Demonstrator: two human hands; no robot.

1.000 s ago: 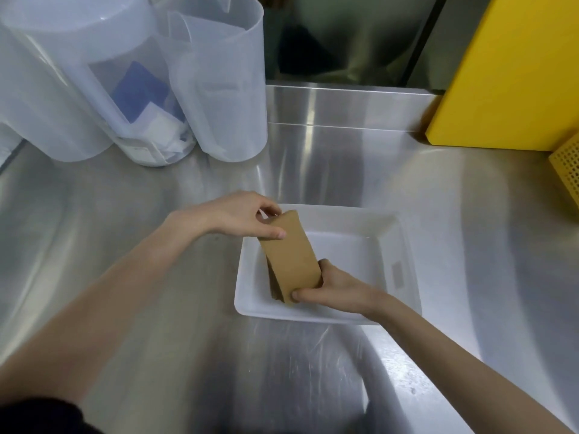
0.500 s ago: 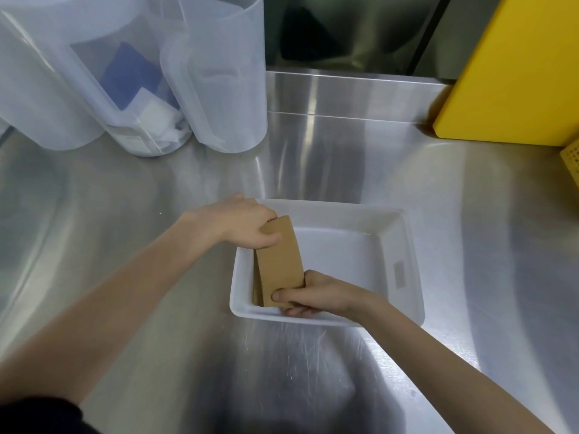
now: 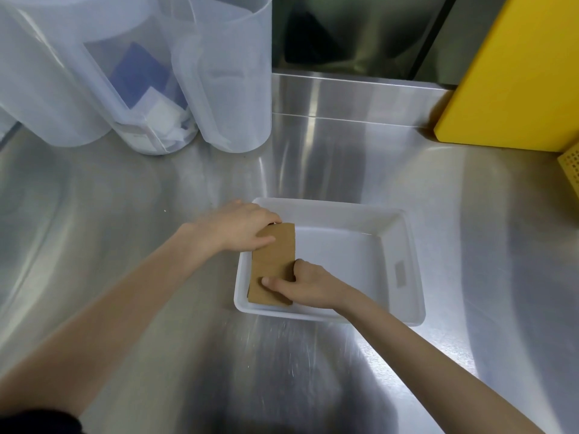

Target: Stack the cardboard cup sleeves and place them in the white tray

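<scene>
A stack of flat brown cardboard cup sleeves (image 3: 273, 260) lies inside the white tray (image 3: 404, 242), against its left wall. My left hand (image 3: 241, 228) grips the far end of the stack, thumb on top. At the near end, my right hand (image 3: 302, 283) holds the stack with its fingers pressed on the top sleeve. Only the top sleeve and the stack's edges show; I cannot tell how many sleeves lie beneath. The rest of the tray floor is bare.
The tray sits on a stainless steel counter (image 3: 125, 245). Translucent plastic pitchers (image 3: 232, 76) and a container with blue and white items (image 3: 147, 98) stand at the back left. A yellow board (image 3: 513, 73) leans at the back right, with a yellow perforated basket (image 3: 571, 164) beside it.
Both hands have lowered the sleeve stack from a tilted position above the tray down flat into its left side.
</scene>
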